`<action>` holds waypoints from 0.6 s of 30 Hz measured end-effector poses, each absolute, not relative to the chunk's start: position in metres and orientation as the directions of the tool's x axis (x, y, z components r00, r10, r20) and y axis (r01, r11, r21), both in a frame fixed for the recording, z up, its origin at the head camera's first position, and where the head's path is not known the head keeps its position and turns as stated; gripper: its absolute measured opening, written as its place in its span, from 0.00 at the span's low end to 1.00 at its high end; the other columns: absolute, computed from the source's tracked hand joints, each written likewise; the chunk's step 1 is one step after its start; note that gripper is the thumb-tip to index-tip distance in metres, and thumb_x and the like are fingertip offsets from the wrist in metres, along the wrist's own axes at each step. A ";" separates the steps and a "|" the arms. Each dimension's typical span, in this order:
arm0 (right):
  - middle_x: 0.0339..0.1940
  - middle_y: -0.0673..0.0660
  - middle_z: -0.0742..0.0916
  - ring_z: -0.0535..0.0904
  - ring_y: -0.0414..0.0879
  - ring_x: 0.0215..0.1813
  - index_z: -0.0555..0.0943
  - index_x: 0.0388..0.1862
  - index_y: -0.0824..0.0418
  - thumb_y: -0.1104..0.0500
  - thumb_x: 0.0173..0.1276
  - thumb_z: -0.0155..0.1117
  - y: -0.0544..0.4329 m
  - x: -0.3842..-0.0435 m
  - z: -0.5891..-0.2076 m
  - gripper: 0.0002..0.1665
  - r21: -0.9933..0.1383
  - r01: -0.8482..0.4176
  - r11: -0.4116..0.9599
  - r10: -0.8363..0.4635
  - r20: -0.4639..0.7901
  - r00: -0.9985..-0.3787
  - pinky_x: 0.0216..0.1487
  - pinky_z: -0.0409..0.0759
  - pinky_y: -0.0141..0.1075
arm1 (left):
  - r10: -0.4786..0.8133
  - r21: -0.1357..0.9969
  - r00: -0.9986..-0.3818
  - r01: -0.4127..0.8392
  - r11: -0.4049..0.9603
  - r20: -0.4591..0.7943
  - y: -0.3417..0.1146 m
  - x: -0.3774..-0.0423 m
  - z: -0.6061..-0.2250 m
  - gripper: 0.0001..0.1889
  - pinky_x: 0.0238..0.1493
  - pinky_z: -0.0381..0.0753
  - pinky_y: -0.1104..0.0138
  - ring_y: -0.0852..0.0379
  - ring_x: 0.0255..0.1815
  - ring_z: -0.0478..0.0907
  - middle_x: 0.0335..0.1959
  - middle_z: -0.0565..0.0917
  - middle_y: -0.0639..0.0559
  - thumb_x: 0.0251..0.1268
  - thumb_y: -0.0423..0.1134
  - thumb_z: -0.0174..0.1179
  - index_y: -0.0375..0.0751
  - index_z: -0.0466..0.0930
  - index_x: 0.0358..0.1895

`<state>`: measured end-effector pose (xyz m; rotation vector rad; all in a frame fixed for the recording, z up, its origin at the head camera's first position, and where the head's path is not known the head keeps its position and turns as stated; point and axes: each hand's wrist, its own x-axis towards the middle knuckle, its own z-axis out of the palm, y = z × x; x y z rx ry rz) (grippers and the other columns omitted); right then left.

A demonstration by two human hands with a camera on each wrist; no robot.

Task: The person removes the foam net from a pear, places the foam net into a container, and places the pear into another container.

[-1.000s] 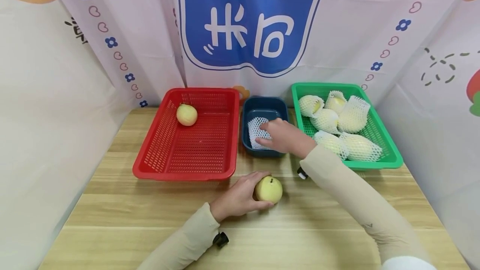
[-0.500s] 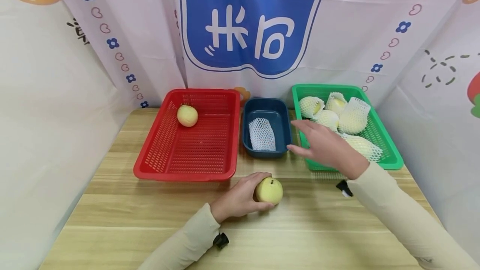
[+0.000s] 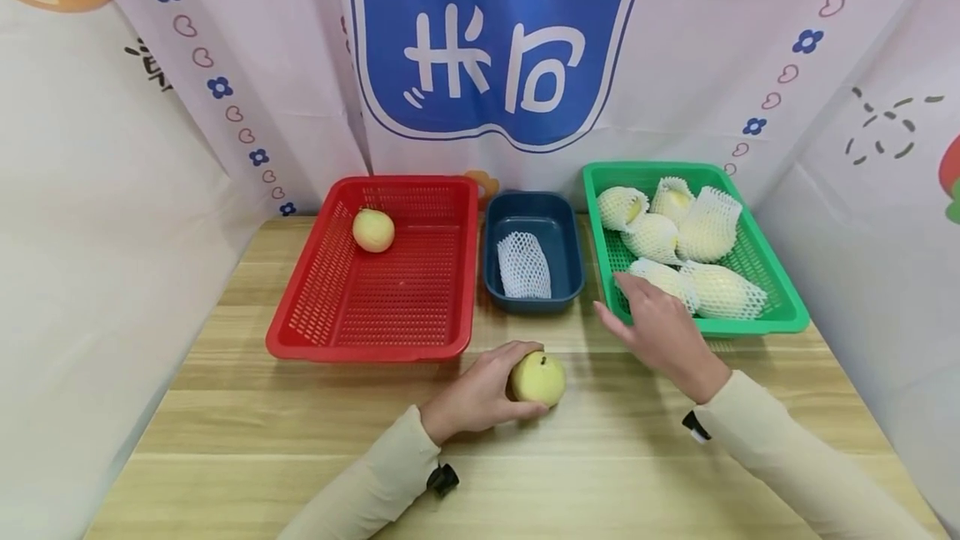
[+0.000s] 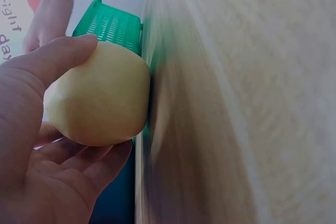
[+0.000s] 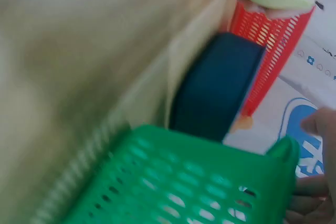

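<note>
My left hand (image 3: 483,390) holds a bare yellow pear (image 3: 540,380) on the table, thumb on the near side and fingers around the far side. In the left wrist view the same pear (image 4: 105,95) sits between thumb and fingers. My right hand (image 3: 667,336) hovers at the near left corner of the green basket (image 3: 787,319), fingers spread and holding nothing. Inside that basket lie several pears in white foam nets (image 3: 720,290). A loose foam net (image 3: 524,265) lies in the dark blue bin (image 3: 566,244). Another bare pear (image 3: 373,230) lies in the red basket (image 3: 401,294).
The red basket, blue bin and green basket stand in a row along the back of the wooden table (image 3: 337,432). A printed cloth (image 3: 495,48) hangs close behind them. White cloth walls flank both sides.
My right hand has moved from above the blue bin rightward to the green basket's near corner. The foam net stays in the bin. My left hand with the pear has not moved.
</note>
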<state>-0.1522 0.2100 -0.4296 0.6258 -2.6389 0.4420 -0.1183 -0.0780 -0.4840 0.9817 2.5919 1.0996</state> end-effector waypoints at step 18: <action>0.11 0.57 0.75 0.72 0.55 0.09 0.74 0.20 0.63 0.50 0.65 0.75 0.202 -0.160 -0.468 0.25 0.095 -0.289 0.953 -0.291 0.566 -0.771 0.08 0.67 0.45 | 0.614 0.701 -0.778 0.513 0.496 0.135 -0.078 -0.119 -0.485 0.40 0.67 0.82 0.58 0.56 0.64 0.82 0.66 0.83 0.48 0.57 0.50 0.80 0.39 0.74 0.71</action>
